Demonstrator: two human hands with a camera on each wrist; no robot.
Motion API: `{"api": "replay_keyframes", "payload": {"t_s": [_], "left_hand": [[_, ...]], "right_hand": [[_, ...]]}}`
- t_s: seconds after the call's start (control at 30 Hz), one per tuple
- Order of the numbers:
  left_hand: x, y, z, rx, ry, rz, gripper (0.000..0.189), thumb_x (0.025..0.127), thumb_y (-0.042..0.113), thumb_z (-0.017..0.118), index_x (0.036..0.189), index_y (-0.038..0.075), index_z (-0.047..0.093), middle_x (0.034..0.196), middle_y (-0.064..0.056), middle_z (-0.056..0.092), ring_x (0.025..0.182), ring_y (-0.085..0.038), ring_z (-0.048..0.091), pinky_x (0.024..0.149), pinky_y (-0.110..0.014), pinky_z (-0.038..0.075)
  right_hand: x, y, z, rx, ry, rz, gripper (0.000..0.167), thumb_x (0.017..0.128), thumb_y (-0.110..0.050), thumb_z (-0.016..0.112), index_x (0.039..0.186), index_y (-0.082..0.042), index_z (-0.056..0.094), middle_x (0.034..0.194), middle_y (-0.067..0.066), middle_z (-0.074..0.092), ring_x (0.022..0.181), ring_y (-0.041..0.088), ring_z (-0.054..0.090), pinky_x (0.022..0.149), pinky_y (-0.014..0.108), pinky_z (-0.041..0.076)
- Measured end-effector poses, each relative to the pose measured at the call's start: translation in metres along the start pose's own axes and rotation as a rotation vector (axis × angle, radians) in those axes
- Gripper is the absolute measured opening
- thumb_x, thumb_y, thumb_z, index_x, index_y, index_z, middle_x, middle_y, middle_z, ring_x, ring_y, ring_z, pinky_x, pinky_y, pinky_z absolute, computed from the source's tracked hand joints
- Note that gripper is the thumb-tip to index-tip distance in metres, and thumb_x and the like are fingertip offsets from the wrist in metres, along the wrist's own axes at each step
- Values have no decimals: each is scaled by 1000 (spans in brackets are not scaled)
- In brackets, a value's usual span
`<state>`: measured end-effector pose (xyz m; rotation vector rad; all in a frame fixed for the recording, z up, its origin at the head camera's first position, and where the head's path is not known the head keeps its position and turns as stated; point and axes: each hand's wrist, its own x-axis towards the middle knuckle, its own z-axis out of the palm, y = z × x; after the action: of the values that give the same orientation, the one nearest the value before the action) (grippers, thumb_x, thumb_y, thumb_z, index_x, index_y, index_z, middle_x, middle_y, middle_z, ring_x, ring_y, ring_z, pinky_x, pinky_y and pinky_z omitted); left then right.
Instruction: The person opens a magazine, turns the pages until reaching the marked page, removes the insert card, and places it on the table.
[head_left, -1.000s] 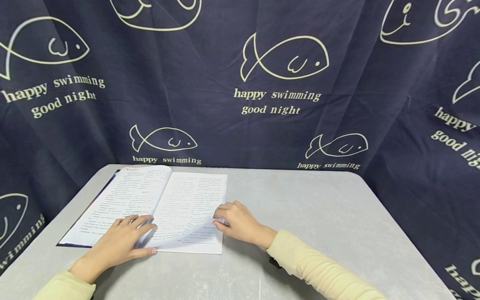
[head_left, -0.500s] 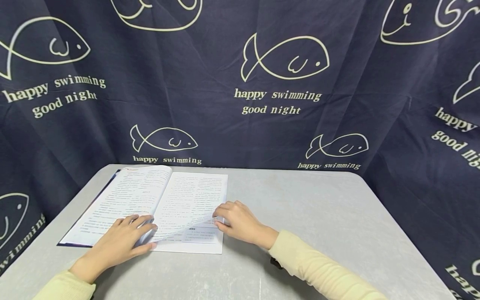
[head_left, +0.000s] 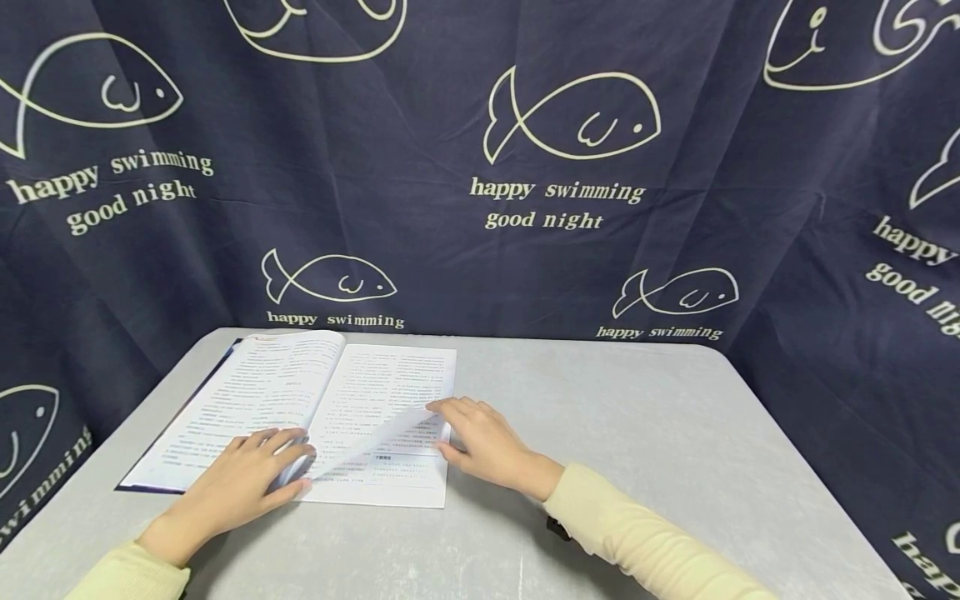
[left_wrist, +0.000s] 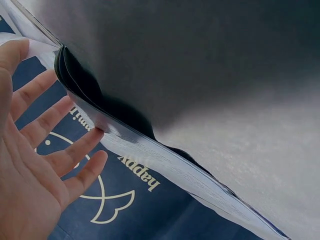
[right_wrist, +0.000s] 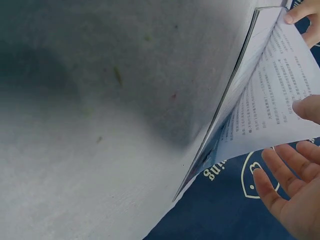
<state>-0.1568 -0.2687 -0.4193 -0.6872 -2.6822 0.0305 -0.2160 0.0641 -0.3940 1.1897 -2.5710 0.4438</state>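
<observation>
A book [head_left: 375, 392] lies spread on the table, its pages printed in columns and a dark cover edge showing at left. My left hand [head_left: 243, 475] rests with spread fingers on the lower left page by the spine, its thumb at the bottom of the right-hand side. In the left wrist view those fingers [left_wrist: 75, 155] stretch along the book's bottom edge. My right hand [head_left: 483, 442] holds a raised page [head_left: 390, 429] by its right edge, fingertips above and thumb below. The page slants up as a curl, with print underneath; in the right wrist view the thumb [right_wrist: 307, 107] overlaps its underside.
The grey table [head_left: 600, 433] extends to the right of the book. A dark blue curtain [head_left: 450, 208] with fish drawings hangs behind and at both sides. A black strap piece [head_left: 557, 527] shows under the right sleeve.
My right hand has lifted the page's lower right corner farther up and back toward the left, uncovering more print below. The left hand has stayed put, its thumb shifting slightly.
</observation>
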Motion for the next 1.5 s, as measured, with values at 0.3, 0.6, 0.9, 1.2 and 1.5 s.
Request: {"api": "replay_keyframes", "payload": {"t_s": [0.3, 0.6, 0.9, 1.2, 1.5], "left_hand": [[-1, -3, 3, -10, 31, 3, 41, 77, 48, 64, 110, 24, 61, 117, -2, 58, 102, -29, 57, 72, -52, 44], [-1, -5, 3, -13, 55, 10, 44, 78, 40, 66, 115, 18, 60, 118, -4, 59, 105, -27, 56, 76, -50, 45], [0, -5, -1, -13, 62, -1, 48, 77, 39, 66, 119, 16, 58, 120, -4, 58, 105, -28, 57, 76, -50, 44], [-2, -7, -1, 9, 81, -1, 53, 77, 38, 67, 119, 7, 57, 124, -6, 55, 105, -29, 55, 77, -50, 44], [-1, -11, 1, 3, 126, 18, 67, 74, 38, 68, 127, 3, 49, 131, -10, 48, 111, -30, 46, 80, -49, 41]], "right_hand": [[-1, 2, 1, 22, 42, -25, 48, 82, -22, 64, 126, -11, 48, 128, 0, 52, 110, 14, 53, 89, 31, 46], [-2, 2, 2, 1, 7, -28, 49, 82, -24, 63, 127, -12, 47, 129, 1, 51, 112, 15, 52, 91, 32, 44], [-6, -2, 4, -31, -119, -15, 50, 84, -31, 61, 129, -14, 45, 131, 1, 50, 118, 16, 49, 93, 33, 43], [-8, -4, 8, -61, -196, -43, 54, 83, -38, 62, 128, -14, 46, 130, 1, 51, 118, 16, 49, 93, 33, 43], [-9, -7, 9, -52, -242, -44, 55, 81, -37, 64, 128, -15, 46, 130, -1, 50, 118, 16, 49, 95, 40, 43]]}}
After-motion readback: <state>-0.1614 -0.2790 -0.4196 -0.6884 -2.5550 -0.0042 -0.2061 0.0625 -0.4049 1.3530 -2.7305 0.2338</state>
